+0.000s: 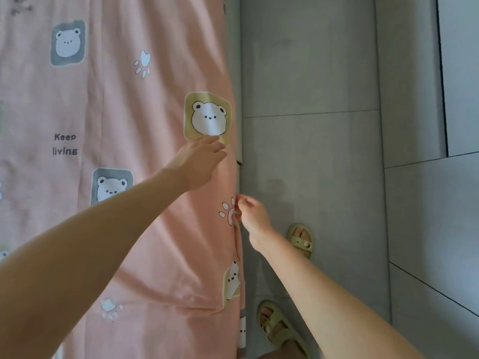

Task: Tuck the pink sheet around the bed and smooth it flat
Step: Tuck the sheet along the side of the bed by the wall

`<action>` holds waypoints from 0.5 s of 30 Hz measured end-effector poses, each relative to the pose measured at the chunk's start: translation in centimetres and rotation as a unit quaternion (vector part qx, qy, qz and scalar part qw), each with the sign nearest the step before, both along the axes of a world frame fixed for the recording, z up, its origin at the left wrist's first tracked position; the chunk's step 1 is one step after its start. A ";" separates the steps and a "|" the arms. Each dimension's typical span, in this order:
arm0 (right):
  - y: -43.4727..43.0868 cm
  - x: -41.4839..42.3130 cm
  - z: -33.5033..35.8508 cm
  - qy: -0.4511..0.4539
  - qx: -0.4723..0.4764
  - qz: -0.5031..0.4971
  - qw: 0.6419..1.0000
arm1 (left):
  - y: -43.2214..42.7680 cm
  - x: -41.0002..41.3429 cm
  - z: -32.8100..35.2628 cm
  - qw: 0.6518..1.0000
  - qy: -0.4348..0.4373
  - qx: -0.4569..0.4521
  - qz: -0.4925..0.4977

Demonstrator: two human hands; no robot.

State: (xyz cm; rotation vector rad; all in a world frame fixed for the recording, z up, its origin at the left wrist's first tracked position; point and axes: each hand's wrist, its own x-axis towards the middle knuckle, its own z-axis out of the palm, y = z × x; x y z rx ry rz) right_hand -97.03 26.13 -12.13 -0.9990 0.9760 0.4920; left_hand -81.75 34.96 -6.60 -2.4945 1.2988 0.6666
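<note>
Pink sheet spread over bed, up to R edge. L hand laid flat on sheet nr R edge, fingers straight. Sheet edge pinched by R hand, fingers curled. Sandals on floor.

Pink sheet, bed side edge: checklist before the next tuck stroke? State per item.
1. Left hand flat on the pink sheet, just below the yellow bear patch: ok.
2. Right hand at the sheet's side edge, fingers curled; grip on the fabric: cannot tell.
3. Sheet smooth near that edge: not ok, creases run toward it.
4. Edge tucked under: cannot tell, hidden by the overhang.
5. Sandals on the floor tiles, not on the sheet: ok.
</note>
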 end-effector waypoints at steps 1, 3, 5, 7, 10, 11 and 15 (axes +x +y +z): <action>-0.1 0.7 -0.3 0.009 0.005 0.013 1.000 | -0.6 1.4 -0.4 1.000 0.002 0.011 -0.026; -0.2 1.9 -1.3 0.037 0.026 0.024 0.999 | -1.4 3.7 -1.2 0.997 0.016 0.026 -0.071; -0.4 2.7 -2.0 0.067 0.072 0.016 0.995 | -2.0 5.4 -1.7 0.995 0.035 0.022 -0.094; -0.7 3.2 -2.9 0.084 0.123 -0.017 0.989 | -2.5 6.8 -2.0 0.992 0.044 0.014 -0.121; -1.1 4.3 -4.1 0.087 0.162 -0.034 0.982 | -2.6 8.9 -2.2 0.982 0.034 0.019 -0.182; -1.1 4.9 -4.4 0.081 0.163 -0.015 0.983 | -2.7 9.4 -2.3 0.979 0.040 -0.001 -0.199; -1.1 7.1 -5.4 0.066 0.097 0.031 0.993 | -3.9 10.6 -2.2 0.969 0.065 -0.031 -0.237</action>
